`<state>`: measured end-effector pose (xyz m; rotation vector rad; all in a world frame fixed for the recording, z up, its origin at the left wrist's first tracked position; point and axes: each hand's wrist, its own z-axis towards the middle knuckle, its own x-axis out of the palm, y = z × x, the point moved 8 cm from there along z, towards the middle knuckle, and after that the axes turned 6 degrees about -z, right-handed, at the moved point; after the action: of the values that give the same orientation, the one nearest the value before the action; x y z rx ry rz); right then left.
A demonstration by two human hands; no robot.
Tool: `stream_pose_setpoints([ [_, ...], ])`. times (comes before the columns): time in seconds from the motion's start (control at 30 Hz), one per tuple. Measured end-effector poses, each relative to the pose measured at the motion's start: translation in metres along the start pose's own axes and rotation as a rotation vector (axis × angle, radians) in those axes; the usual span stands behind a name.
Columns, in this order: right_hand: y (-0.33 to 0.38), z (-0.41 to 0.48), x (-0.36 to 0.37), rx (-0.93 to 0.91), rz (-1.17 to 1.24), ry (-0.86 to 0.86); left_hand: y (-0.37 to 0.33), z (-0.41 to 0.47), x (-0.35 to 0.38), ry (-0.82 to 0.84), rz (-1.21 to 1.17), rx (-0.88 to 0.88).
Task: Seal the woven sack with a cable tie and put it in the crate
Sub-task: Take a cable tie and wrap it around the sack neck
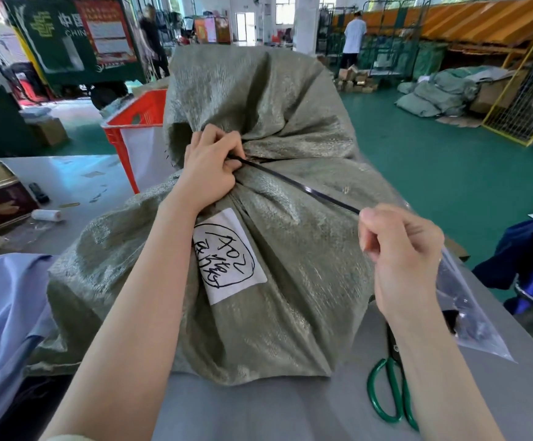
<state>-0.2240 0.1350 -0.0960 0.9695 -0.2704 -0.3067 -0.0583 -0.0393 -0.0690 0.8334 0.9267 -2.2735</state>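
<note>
The left hand point(209, 162) reaches forward over the sack point(277, 237), forearm stretched across its near side, fingers curled tight around the gathered neck where the tie point(297, 185) wraps the cloth. The right hand point(402, 246) is drawn back and to the right, closed in a fist on the free end of the tie, wrist bent, so that the black strip runs taut and straight between the two hands, slanting down toward the right. The sack lies on the grey table point(258, 409), bulging below the neck and with its loose top standing up beyond the left hand; a white label point(230, 256) with handwriting sits on its near face, partly covered by the left forearm. The tie's head and the loop around the neck are hidden under the left fingers and the folds, so how far it is cinched cannot be told. The orange crate point(134, 122) stands beyond the table to the left, half hidden behind the sack. Green-handled scissors point(389, 389) lie on the table beside the right forearm, which covers their blades. A clear plastic bag point(469, 316) lies at the table's right edge, its contents hard to make out. The far people are blurred.
</note>
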Motion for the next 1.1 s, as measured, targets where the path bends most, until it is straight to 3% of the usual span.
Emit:
stream_pose_setpoints([
  [0.23,-0.008,-0.005,-0.007,0.042,0.050,-0.064,-0.007,0.001,0.005,0.023,0.107,-0.109],
  [0.33,-0.010,-0.007,-0.025,0.071,0.099,-0.134,-0.029,-0.007,0.006,0.001,0.178,-0.076],
  [0.53,-0.022,-0.013,-0.056,0.180,-0.081,-0.124,-0.153,-0.063,0.013,-0.087,-0.013,0.311],
  [0.6,-0.035,-0.020,-0.068,0.258,-0.126,-0.155,-0.198,-0.087,0.034,-0.022,-0.126,0.476],
  [0.67,-0.049,-0.031,-0.083,0.349,-0.148,-0.206,-0.219,-0.106,0.060,0.099,-0.243,0.534],
  [0.77,-0.070,-0.052,-0.115,0.478,-0.240,-0.269,-0.221,-0.125,0.105,0.270,-0.366,0.439],
  [0.87,-0.106,-0.076,-0.139,0.670,-0.485,-0.219,-0.215,-0.146,0.158,0.482,-0.346,0.280],
  [1.0,-0.160,-0.114,-0.154,0.920,-0.878,-0.015,-0.179,-0.186,0.241,0.832,-0.207,-0.059],
  [1.1,-0.192,-0.145,-0.155,0.997,-1.098,0.184,-0.155,-0.213,0.278,0.972,-0.133,-0.136],
])
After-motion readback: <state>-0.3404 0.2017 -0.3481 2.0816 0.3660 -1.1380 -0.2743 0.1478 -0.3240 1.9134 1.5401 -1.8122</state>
